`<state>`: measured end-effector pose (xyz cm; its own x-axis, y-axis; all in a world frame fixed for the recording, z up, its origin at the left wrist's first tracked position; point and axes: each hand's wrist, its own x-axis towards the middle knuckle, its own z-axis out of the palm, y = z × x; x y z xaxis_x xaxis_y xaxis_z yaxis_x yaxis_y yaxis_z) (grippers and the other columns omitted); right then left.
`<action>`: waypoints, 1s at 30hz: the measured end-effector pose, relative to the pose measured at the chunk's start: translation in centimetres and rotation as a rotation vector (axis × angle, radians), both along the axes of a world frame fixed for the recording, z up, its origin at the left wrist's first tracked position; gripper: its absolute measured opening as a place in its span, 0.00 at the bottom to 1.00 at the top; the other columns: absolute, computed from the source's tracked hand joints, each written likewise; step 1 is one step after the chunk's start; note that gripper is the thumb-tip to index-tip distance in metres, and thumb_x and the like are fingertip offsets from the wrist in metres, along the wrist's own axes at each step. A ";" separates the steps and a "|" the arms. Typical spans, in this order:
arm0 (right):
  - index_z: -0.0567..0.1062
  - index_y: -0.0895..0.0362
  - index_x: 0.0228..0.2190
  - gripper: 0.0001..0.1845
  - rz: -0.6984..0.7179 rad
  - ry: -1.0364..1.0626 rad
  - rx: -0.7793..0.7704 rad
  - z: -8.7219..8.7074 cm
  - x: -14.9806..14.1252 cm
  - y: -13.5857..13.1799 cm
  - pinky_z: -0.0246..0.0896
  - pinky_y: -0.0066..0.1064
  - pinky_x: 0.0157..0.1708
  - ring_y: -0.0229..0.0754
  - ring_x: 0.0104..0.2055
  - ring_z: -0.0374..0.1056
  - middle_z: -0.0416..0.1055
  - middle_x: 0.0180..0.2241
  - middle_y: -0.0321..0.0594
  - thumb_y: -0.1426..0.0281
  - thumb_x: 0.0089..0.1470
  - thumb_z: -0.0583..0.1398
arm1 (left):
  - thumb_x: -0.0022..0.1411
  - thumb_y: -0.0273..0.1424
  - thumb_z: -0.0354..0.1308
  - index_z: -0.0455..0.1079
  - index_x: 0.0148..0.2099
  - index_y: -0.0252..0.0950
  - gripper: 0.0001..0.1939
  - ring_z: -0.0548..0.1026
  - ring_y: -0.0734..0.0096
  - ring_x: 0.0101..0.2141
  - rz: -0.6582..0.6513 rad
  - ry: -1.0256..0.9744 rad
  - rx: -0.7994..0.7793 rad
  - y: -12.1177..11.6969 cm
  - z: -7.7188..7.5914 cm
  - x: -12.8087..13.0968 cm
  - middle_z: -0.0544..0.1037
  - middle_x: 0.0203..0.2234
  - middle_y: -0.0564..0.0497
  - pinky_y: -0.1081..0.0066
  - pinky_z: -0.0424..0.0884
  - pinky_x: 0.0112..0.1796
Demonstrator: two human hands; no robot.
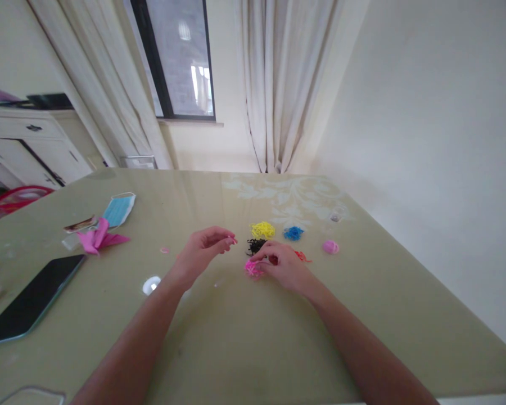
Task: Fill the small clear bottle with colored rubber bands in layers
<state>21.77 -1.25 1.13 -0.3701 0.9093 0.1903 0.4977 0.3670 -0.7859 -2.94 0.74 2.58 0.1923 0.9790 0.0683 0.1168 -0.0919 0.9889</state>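
Evidently the left hand [204, 250] is pinched closed, thumb and fingers gripping a small pink piece [233, 241] just left of the piles. The right hand [284, 264] is curled, its fingertips at the pink pile [253, 270] near the middle of the surface [236, 343]; whether they grip a strand or merely touch the pile, I cannot tell.

Just beyond the pink pile lies the black pile [256, 246], partly hidden by the right hand. Farther toward the far edge sit the yellow pile [263, 229] and, right of it, the blue pile [293, 233]. A red pile [302, 256] shows from behind the right hand, and a pink round bundle [331, 246] lies nearer the right edge.

Toward the left edge are a blue face mask [118, 210], a folded pink thing [100, 237] and a flat dark-faced device [34, 298]. Beside the mask is a small printed-looking card [80, 225], too small and blurred to read. Another pink bit [164, 250] lies left of the left hand.
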 end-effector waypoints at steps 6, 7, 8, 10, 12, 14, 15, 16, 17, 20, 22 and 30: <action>0.85 0.54 0.41 0.13 -0.055 0.228 0.188 0.9 -0.8 -1.2 0.55 0.30 0.27 0.37 0.27 0.62 0.77 0.31 0.37 0.61 0.57 0.73 | 0.56 0.45 0.73 0.80 0.39 0.36 0.18 0.79 0.68 0.35 -0.131 -0.126 -0.049 -1.4 0.1 2.0 0.85 0.34 0.48 0.69 0.74 0.39; 0.85 0.54 0.39 0.12 -0.056 0.247 0.223 1.1 -0.9 -1.4 0.55 0.30 0.27 0.37 0.26 0.62 0.77 0.30 0.37 0.60 0.58 0.72 | 0.56 0.45 0.73 0.80 0.39 0.36 0.18 0.79 0.68 0.34 -0.156 -0.135 -0.057 -1.6 0.1 2.3 0.85 0.33 0.48 0.68 0.75 0.39; 0.85 0.53 0.37 0.10 -0.056 0.255 0.255 1.3 -1.0 -1.7 0.55 0.30 0.27 0.37 0.26 0.62 0.77 0.30 0.37 0.59 0.60 0.71 | 0.56 0.45 0.73 0.80 0.38 0.36 0.18 0.79 0.68 0.35 -0.181 -0.142 -0.064 -1.8 0.1 2.6 0.85 0.33 0.48 0.68 0.75 0.40; 0.85 0.52 0.35 0.09 -0.055 0.262 0.304 1.7 -1.0 -2.1 0.55 0.31 0.27 0.38 0.26 0.63 0.77 0.29 0.37 0.60 0.62 0.69 | 0.57 0.45 0.73 0.80 0.39 0.35 0.17 0.80 0.66 0.36 -0.228 -0.154 -0.071 -2.1 0.2 2.9 0.85 0.34 0.47 0.67 0.76 0.42; 0.85 0.51 0.34 0.08 -0.054 0.284 0.314 1.9 -0.9 -2.3 0.56 0.31 0.27 0.38 0.27 0.64 0.77 0.28 0.37 0.61 0.63 0.68 | 0.59 0.44 0.72 0.80 0.42 0.36 0.17 0.82 0.64 0.39 -0.263 -0.136 -0.053 -2.0 0.2 2.7 0.85 0.37 0.46 0.65 0.77 0.44; 0.86 0.50 0.35 0.06 -0.047 0.345 0.289 2.2 -0.7 -2.4 0.57 0.31 0.28 0.39 0.28 0.65 0.78 0.29 0.38 0.63 0.62 0.69 | 0.62 0.43 0.69 0.79 0.48 0.37 0.17 0.82 0.61 0.41 -0.243 0.013 0.030 -1.5 0.3 1.8 0.86 0.41 0.45 0.63 0.78 0.45; 0.87 0.50 0.36 0.05 -0.037 0.388 0.268 2.4 -0.6 -2.5 0.58 0.32 0.28 0.39 0.29 0.66 0.78 0.29 0.38 0.63 0.62 0.70 | 0.64 0.41 0.66 0.79 0.51 0.38 0.17 0.82 0.59 0.43 -0.196 0.151 0.095 -1.2 0.4 1.0 0.85 0.44 0.44 0.61 0.77 0.47; 0.87 0.49 0.37 0.04 -0.018 0.434 0.246 2.6 -0.5 -2.6 0.58 0.32 0.29 0.40 0.30 0.67 0.78 0.30 0.38 0.64 0.62 0.70 | 0.67 0.40 0.63 0.79 0.51 0.39 0.15 0.81 0.57 0.44 -0.115 0.351 0.171 -0.8 0.5 0.1 0.85 0.45 0.44 0.60 0.77 0.47; 0.88 0.48 0.38 0.04 0.006 0.479 0.225 2.8 -0.4 -2.7 0.59 0.32 0.29 0.40 0.30 0.68 0.78 0.30 0.38 0.64 0.62 0.70 | 0.69 0.37 0.59 0.79 0.50 0.39 0.13 0.81 0.55 0.45 0.026 0.588 0.244 -0.4 0.5 -0.9 0.84 0.46 0.43 0.57 0.76 0.49; 0.88 0.47 0.40 0.05 0.059 0.575 0.187 3.7 -0.4 -3.2 0.63 0.32 0.30 0.40 0.31 0.69 0.78 0.29 0.38 0.64 0.62 0.70 | 0.73 0.28 0.46 0.77 0.55 0.38 0.19 0.75 0.43 0.55 0.315 1.205 0.254 0.3 0.7 -4.0 0.80 0.54 0.37 0.48 0.72 0.54; 0.88 0.46 0.39 0.05 0.072 0.615 0.169 4.2 -0.5 -3.7 0.64 0.32 0.30 0.40 0.30 0.69 0.78 0.29 0.39 0.64 0.61 0.70 | 0.73 0.27 0.43 0.76 0.58 0.37 0.22 0.75 0.38 0.54 0.381 1.420 0.115 0.4 0.5 -5.9 0.77 0.55 0.34 0.45 0.73 0.50; 0.89 0.45 0.39 0.05 0.059 0.672 0.214 5.4 -0.3 -5.1 0.61 0.32 0.25 0.41 0.29 0.68 0.77 0.28 0.40 0.62 0.60 0.71 | 0.70 0.24 0.42 0.75 0.54 0.35 0.21 0.80 0.46 0.49 0.284 1.582 -0.096 0.8 -1.4 -9.7 0.78 0.49 0.33 0.57 0.76 0.45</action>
<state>21.51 -6.36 6.55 -0.1579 0.8084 0.5671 -0.0953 0.5592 -0.8236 -12.65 1.55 1.15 -0.1726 0.9822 -0.0739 0.9777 0.1618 -0.1338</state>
